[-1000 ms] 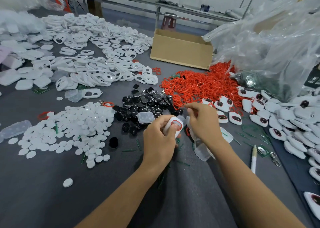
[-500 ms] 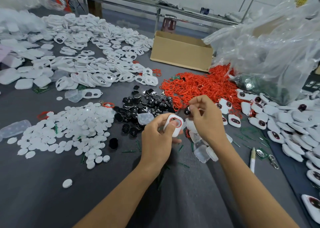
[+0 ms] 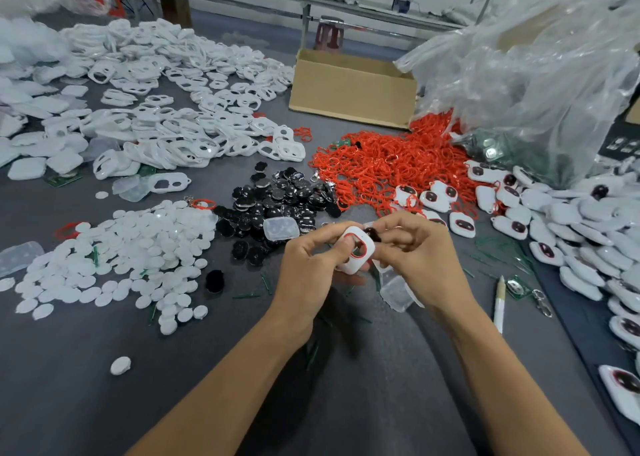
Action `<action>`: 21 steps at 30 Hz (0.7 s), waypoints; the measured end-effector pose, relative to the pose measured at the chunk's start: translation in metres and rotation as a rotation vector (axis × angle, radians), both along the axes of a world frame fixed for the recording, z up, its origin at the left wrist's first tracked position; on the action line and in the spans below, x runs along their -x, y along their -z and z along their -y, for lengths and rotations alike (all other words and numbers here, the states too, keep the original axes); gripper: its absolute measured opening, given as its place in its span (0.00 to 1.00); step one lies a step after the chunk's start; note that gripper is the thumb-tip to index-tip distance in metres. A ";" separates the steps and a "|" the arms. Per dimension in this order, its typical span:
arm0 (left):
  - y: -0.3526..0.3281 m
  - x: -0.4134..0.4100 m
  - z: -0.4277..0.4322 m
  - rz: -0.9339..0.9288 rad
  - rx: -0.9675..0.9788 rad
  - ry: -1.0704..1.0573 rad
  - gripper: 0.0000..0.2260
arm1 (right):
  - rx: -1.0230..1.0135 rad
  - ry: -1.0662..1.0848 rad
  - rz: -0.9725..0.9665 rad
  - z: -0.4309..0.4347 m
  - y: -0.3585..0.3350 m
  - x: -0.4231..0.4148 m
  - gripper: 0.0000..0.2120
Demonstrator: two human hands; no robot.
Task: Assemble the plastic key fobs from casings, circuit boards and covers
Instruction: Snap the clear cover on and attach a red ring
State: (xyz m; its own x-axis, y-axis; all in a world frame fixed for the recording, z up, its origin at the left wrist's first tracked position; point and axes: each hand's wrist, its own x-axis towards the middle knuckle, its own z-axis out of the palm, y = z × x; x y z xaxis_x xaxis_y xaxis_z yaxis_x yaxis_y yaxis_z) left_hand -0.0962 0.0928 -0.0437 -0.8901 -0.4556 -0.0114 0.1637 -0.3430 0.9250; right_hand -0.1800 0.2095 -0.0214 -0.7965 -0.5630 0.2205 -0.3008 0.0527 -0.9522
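The left hand gripped a white casing with a red ring in its opening, while the right hand, just beside it, pinched a small black cover at the casing's upper edge, over the counter.

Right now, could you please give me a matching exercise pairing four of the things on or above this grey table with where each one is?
Things:
1. white plastic casing with a red ring
2. small black button
3. heap of red rubber loops
4. pile of round white plastic discs

Places:
A. just left of the pile of glossy black buttons
B. pinched in the right hand
C. on the near side of the open brown cardboard box
D. held in the left hand

Pairs: 1-D, 2-B, 3-C, 4-A.
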 end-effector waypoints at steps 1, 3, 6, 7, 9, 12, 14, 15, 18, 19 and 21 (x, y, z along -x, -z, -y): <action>0.000 0.000 0.000 0.004 0.004 0.005 0.08 | 0.007 0.006 -0.006 -0.001 0.001 0.000 0.10; 0.001 0.001 -0.002 0.003 0.030 0.000 0.08 | 0.014 0.008 -0.021 -0.002 0.001 -0.001 0.12; 0.002 0.002 -0.002 -0.014 0.052 -0.037 0.08 | 0.000 -0.017 -0.074 -0.004 0.001 -0.004 0.15; 0.003 0.003 -0.002 -0.018 0.055 -0.051 0.07 | 0.004 -0.018 -0.075 -0.004 0.002 -0.004 0.16; 0.003 0.003 -0.002 -0.011 0.058 -0.063 0.06 | 0.041 -0.006 -0.023 -0.003 0.003 -0.004 0.14; 0.005 0.001 -0.003 0.019 0.047 -0.044 0.04 | 0.111 0.004 0.090 -0.003 0.004 -0.005 0.09; 0.005 0.001 -0.002 0.039 0.055 -0.048 0.03 | 0.121 -0.034 0.121 -0.004 0.004 -0.005 0.09; 0.006 0.001 -0.002 0.045 0.058 -0.059 0.03 | 0.115 -0.054 0.119 -0.004 0.005 -0.004 0.09; 0.006 0.002 -0.001 0.055 0.061 -0.100 0.04 | 0.110 -0.089 0.111 -0.003 0.003 -0.008 0.05; 0.006 0.002 -0.001 0.062 0.058 -0.108 0.03 | 0.106 -0.080 0.104 -0.002 0.004 -0.008 0.08; 0.006 0.002 -0.001 0.076 0.050 -0.105 0.03 | 0.091 -0.041 0.084 0.001 0.006 -0.010 0.11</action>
